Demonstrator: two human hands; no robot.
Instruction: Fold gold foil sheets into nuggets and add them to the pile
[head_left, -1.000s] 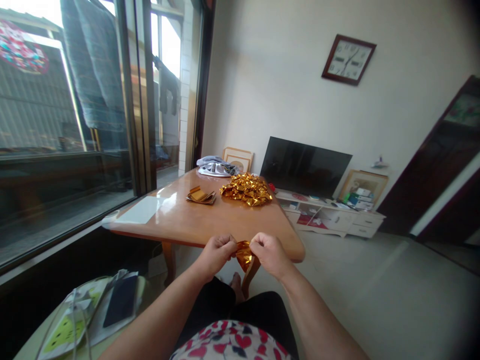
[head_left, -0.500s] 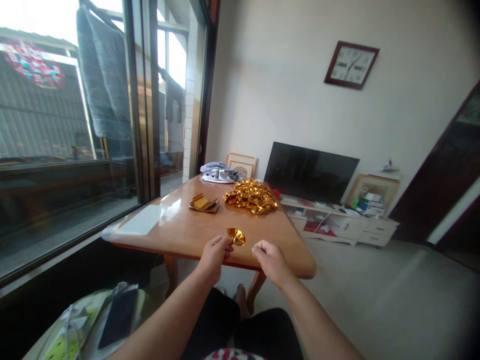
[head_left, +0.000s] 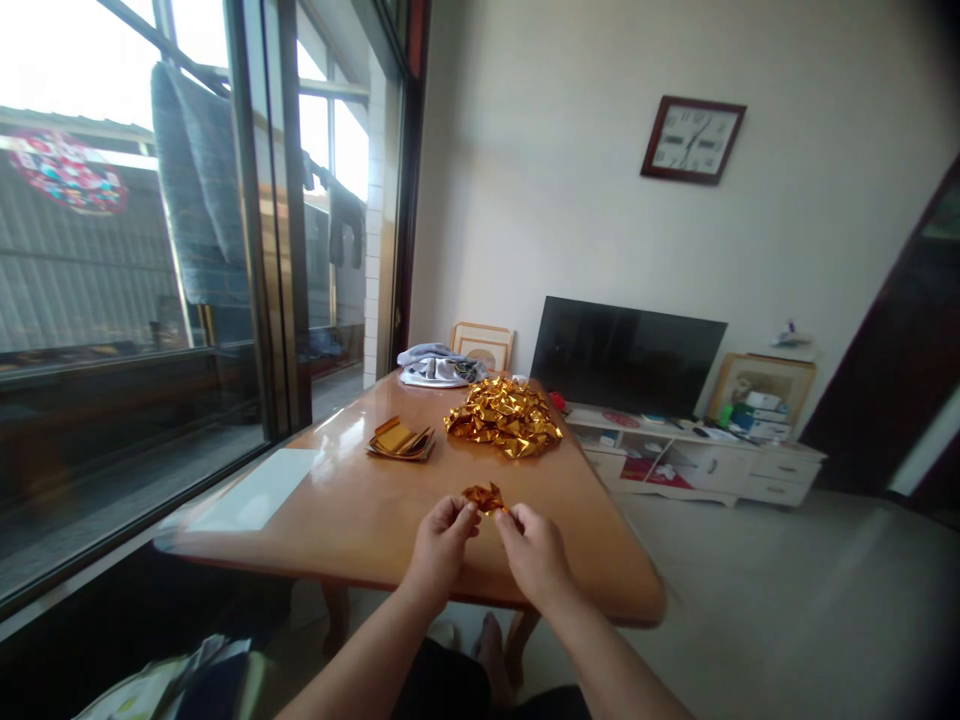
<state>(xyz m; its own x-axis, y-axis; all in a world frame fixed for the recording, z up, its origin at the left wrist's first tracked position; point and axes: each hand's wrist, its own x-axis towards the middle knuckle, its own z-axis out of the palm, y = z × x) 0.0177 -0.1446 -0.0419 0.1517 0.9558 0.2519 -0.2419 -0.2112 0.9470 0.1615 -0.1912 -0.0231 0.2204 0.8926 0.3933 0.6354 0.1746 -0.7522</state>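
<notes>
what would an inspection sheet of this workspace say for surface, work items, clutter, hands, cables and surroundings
Surface: glossy wooden table, catching window light
Work items: gold foil piece; beyond it, gold foil pile and small paper stack
Clutter: pale sheet at left; bunched cloth at far end
Hands: left hand and right hand both pinch the gold foil piece
Cables: nothing clearly seen
Surroundings: window at left; television, white cabinet and wall clock beyond
</notes>
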